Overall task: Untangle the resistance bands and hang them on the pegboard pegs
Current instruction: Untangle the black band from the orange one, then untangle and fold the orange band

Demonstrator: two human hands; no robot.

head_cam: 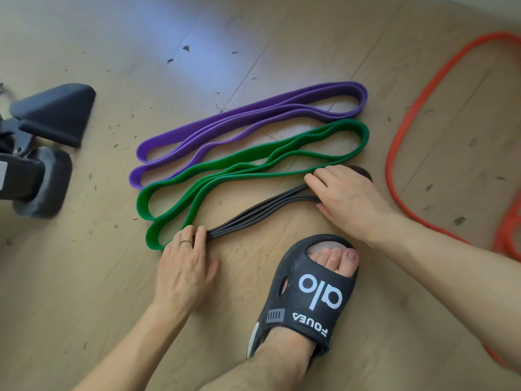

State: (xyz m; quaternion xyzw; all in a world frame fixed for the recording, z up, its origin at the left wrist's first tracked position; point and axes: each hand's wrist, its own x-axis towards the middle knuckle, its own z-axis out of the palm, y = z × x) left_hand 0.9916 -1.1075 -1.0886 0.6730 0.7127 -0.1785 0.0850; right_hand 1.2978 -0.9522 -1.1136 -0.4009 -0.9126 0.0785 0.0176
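Three folded resistance bands lie side by side on the wooden floor. The purple band is farthest from me, the green band lies just below it, and the thin black band is nearest. My left hand pinches the black band's left end with its fingertips. My right hand rests flat over the black band's right end, pressing it to the floor. An orange band lies loose in a wide loop at the right. No pegboard is in view.
My right foot in a black slide sandal stands just below the black band, between my arms. Black padded exercise equipment sits at the left edge. Small bits of debris are scattered over the floor.
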